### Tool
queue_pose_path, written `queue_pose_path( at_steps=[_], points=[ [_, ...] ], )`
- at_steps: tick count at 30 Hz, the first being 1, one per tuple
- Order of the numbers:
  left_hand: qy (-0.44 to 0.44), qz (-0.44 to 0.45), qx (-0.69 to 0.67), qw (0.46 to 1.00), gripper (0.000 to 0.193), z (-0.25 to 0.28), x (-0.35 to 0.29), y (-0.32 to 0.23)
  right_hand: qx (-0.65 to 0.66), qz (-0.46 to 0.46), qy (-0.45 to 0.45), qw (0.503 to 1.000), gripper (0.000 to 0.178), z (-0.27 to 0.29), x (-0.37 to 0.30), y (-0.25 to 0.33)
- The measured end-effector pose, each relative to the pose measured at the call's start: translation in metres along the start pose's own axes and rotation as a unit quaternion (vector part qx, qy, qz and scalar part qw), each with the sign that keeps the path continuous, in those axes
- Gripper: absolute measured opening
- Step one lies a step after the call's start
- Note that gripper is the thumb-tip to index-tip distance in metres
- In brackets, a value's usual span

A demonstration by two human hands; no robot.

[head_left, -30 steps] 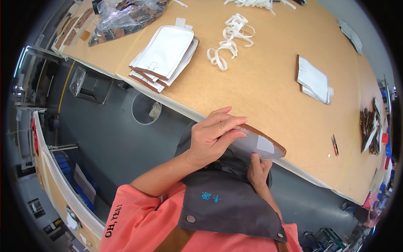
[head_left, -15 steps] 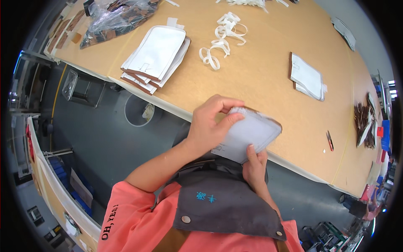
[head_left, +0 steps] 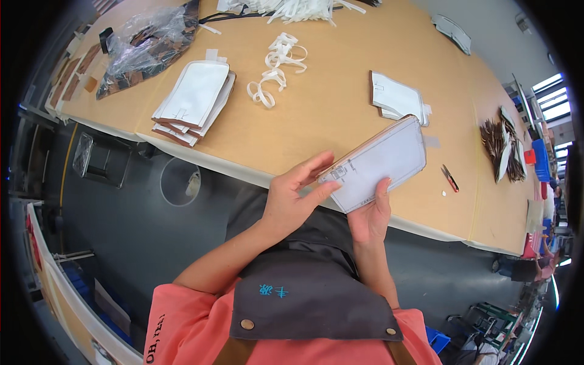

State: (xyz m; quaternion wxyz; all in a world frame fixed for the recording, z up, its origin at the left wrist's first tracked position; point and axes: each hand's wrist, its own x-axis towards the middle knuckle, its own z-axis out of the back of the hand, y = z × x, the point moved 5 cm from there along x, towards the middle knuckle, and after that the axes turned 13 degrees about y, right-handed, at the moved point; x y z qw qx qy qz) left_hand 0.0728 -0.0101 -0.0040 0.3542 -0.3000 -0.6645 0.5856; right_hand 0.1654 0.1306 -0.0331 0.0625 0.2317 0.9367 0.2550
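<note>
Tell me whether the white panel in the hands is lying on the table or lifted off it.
Lifted: the flat white brown-edged panel is gripped by the right hand, the left hand touching it.

Bright, even overhead light fills the frame, with only soft, faint shadows. Daylight flares at the windows (head_left: 550, 100) on the right edge. Focus is sharp centrally; fisheye bending and a black vignette ring the rim.
</note>
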Motion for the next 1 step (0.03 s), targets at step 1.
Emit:
queue_pose_path(
  at_steps=[1],
  points=[
    [0.028, 0.02, 0.049, 0.998, 0.064, -0.0024, -0.0022, 0.0073, -0.001, 0.006, 0.003, 1.0, 0.063, -0.0009, -0.0029, 0.0011]
  ],
)
